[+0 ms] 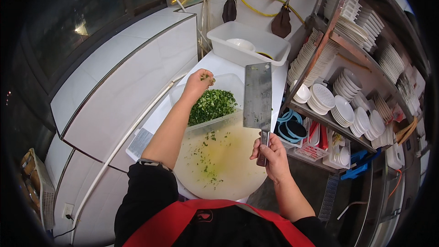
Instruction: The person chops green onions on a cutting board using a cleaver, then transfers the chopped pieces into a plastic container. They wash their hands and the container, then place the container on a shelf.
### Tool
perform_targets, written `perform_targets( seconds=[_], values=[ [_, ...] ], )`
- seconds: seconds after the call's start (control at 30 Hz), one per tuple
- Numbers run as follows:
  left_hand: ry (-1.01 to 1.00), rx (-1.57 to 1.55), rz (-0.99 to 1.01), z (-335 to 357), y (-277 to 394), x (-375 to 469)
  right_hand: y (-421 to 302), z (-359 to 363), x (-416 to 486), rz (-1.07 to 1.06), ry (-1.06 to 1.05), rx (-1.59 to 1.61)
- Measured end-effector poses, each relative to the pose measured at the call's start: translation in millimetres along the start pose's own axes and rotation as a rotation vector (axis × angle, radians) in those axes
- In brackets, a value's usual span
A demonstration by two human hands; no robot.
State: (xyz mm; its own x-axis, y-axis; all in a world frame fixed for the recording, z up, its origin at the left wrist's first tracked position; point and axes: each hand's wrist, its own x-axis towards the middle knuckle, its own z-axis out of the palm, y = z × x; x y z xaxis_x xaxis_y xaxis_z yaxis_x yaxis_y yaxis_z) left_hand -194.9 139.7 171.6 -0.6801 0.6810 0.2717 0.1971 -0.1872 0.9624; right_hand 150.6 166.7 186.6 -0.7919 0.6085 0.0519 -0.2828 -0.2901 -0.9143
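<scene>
My right hand grips the dark handle of a broad cleaver, its blade pointing away from me. My left hand is curled above the plastic tub of greens, with a few green bits at its fingers; whether it holds any is unclear. Below and beside it, chopped green onions are heaped in the translucent plastic tub. The tub's near edge overlaps a round cutting board, where green scraps and a yellow-green stain show.
A white plastic bin holding a bowl stands at the table's far end. To the right, metal shelving carries stacked white dishes. A tiled ledge with a white pipe runs along the left. A flat metal-topped object lies left of the board.
</scene>
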Motion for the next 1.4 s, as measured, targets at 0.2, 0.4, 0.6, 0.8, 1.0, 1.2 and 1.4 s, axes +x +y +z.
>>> perform_targets(
  seconds=[0.2,0.4,0.6,0.8,1.0,1.2,1.4],
  values=[
    [-0.175,0.663,-0.202,-3.9,-13.2,-14.7,14.4,-33.7,-17.8,-0.033,0.162,-0.548],
    [0.02,-0.296,-0.447,-24.7,-12.7,-26.2,37.8,-77.4,-76.7,-0.308,-0.164,-1.31],
    [0.038,-0.483,-0.459,-17.2,-27.4,-29.0,78.5,-84.6,-78.3,-0.369,-0.353,-1.522],
    [0.145,-0.72,-0.518,-21.9,-30.3,-29.0,63.0,-52.0,-33.9,-0.403,-0.533,-1.45],
    [0.259,-0.685,-0.508,-9.3,-35.3,-28.2,55.6,49.3,72.2,-0.824,-0.474,-1.223],
    [0.298,-0.795,-0.459,-29.1,-14.2,-26.0,69.8,89.2,138.4,-0.646,-0.494,-1.333],
    [0.296,-0.816,-0.47,-35.2,-21.4,-22.5,64.9,79.2,169.1,-0.364,-0.503,-1.52]
  ],
)
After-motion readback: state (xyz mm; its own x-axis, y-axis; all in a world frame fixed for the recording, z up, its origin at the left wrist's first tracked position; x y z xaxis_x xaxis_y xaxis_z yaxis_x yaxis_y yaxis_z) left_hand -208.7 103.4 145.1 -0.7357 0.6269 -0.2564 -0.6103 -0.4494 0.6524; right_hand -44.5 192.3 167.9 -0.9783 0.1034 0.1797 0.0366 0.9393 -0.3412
